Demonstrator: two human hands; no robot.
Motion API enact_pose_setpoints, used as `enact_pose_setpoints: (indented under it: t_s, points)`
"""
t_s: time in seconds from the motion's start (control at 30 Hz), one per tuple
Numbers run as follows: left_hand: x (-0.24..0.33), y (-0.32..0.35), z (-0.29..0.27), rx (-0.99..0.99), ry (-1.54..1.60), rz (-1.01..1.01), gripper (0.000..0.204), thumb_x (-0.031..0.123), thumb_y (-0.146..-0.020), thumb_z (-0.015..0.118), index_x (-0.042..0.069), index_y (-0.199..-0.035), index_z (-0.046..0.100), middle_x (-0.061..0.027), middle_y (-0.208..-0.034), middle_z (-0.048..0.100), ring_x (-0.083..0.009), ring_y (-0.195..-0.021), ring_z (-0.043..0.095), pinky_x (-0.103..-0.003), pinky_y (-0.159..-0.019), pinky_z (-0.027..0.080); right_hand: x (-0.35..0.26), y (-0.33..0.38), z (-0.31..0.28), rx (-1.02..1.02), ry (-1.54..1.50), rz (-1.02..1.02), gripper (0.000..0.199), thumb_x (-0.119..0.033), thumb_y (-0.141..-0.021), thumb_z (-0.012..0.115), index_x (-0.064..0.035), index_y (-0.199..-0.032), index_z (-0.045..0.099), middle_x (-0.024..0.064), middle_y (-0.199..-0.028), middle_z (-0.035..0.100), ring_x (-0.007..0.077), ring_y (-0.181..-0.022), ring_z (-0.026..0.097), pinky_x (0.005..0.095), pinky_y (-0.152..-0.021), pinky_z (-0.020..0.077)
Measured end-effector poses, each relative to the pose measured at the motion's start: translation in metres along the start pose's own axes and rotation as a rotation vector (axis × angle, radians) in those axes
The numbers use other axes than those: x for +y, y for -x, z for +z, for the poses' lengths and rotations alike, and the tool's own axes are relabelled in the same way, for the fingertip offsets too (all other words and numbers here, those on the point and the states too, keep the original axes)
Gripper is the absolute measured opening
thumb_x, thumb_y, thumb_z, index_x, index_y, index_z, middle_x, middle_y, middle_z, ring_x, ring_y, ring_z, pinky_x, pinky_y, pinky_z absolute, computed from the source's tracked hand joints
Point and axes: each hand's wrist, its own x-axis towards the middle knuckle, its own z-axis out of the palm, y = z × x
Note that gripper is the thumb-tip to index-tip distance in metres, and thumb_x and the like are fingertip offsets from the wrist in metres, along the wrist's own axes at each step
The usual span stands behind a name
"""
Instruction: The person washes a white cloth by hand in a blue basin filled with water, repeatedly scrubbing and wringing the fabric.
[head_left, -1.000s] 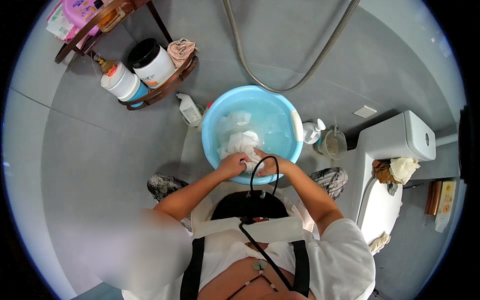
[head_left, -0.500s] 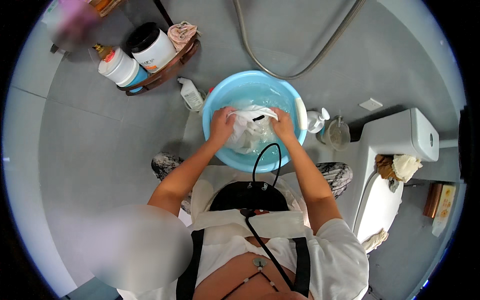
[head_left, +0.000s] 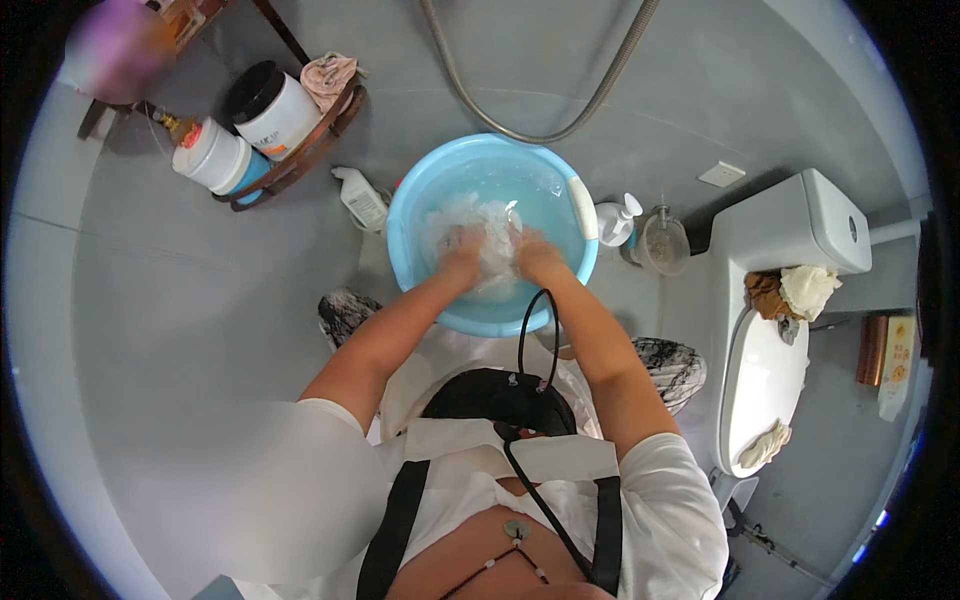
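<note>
Down in front of you, the light-blue basin (head_left: 398, 225) holds water (head_left: 525, 172), and the white cloth (head_left: 492, 222) lies in it near the middle, bunched and mostly under the surface. Your left hand (head_left: 463, 255) and right hand (head_left: 534, 250) are in the water too, apart from each other, 1 at either side of the cloth; blur and ripples cover your fingers, so whether they are spread or pinching fabric cannot be told. Judging from this moment, the soaking is done and your rinsing or rubbing looks partway through: the cloth sits loose rather than twisted tight, and it is not yet out of the basin. Wringing it and lifting it clear seem to be left for you. Just beside the basin's white handle (head_left: 582, 208), 1 white pump bottle (head_left: 615, 222) stands untouched by your hands.
</note>
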Motion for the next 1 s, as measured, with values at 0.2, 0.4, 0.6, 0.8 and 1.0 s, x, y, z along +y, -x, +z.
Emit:
enact_pose_setpoints:
  t_s: [0.2, 0.4, 0.6, 0.8, 1.0]
  points:
    - [0.021, -0.006, -0.021, -0.011, 0.005, -0.110, 0.059, 0.036, -0.067, 0.063, 0.008, -0.115, 0.044, -0.0131, -0.116, 0.047, -0.0303, -0.108, 0.044, -0.043, -0.091, 0.033, 0.017, -0.009, 0.015, -0.168, 0.223, -0.113, 0.033, -0.017, -0.077, 0.045, -0.0061, -0.108, 0.054, 0.0144, -0.107, 0.055, 0.0292, -0.102, 0.051, 0.0404, -0.083, 0.0427]
    - [0.023, 0.009, -0.026, -0.092, 0.264, -0.057, 0.063, 0.037, -0.060, 0.070, 0.006, -0.110, 0.048, -0.0165, -0.111, 0.051, -0.0303, -0.104, 0.048, -0.040, -0.088, 0.038, 0.024, -0.011, -0.007, -0.133, 0.057, -0.051, 0.031, -0.014, -0.078, 0.045, -0.0109, -0.107, 0.055, 0.0141, -0.110, 0.055, 0.0290, -0.101, 0.054, 0.0420, -0.081, 0.0438]
    - [0.017, 0.044, -0.041, 0.026, 0.343, -0.180, 0.063, 0.033, -0.057, 0.073, 0.006, -0.107, 0.048, -0.0160, -0.107, 0.053, -0.0335, -0.099, 0.049, -0.041, -0.088, 0.037, 0.022, 0.018, -0.013, 0.176, 0.135, -0.212, 0.045, -0.012, -0.078, 0.044, -0.0263, -0.121, 0.045, 0.0131, -0.125, 0.041, 0.0333, -0.111, 0.045, 0.0496, -0.087, 0.0374]
    - [-0.001, 0.061, -0.050, 0.348, 0.732, -0.138, 0.026, 0.009, -0.066, 0.058, 0.004, -0.091, 0.051, -0.0156, -0.089, 0.056, -0.0302, -0.085, 0.054, -0.036, -0.075, 0.042, -0.005, 0.029, -0.060, -0.047, 0.043, -0.261, 0.040, -0.010, -0.073, 0.048, -0.0232, -0.111, 0.055, 0.0140, -0.110, 0.054, 0.0296, -0.102, 0.052, 0.0400, -0.086, 0.0410]
    - [-0.002, 0.048, -0.112, 0.661, 1.043, 0.013, 0.022, 0.003, -0.069, 0.051, 0.003, -0.092, 0.050, -0.0056, -0.082, 0.055, -0.0159, -0.075, 0.051, -0.029, -0.069, 0.042, -0.004, 0.010, -0.081, 0.100, -0.430, -0.431, 0.029, -0.010, -0.073, 0.046, -0.0115, -0.098, 0.061, 0.0123, -0.096, 0.060, 0.0262, -0.090, 0.056, 0.0355, -0.080, 0.0428]
